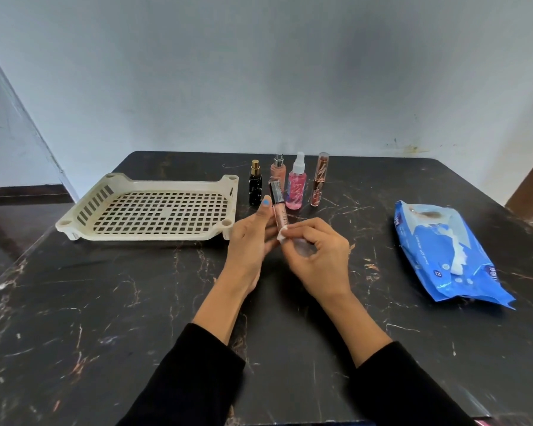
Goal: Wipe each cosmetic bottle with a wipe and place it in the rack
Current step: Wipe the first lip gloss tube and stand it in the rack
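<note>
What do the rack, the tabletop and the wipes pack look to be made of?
Rack: moulded plastic, cream and matte, with a cut-out grid floor. Tabletop: likely polished stone or a marble-look laminate, black with pale veins and a soft sheen. Wipes pack: thin glossy plastic film, blue, crinkled.

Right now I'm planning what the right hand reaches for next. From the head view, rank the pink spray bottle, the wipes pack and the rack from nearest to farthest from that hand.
1. Pink spray bottle: just beyond the right hand, in the standing row.
2. Wipes pack: off to the right on the table.
3. Rack: far left, past the left hand.
</note>
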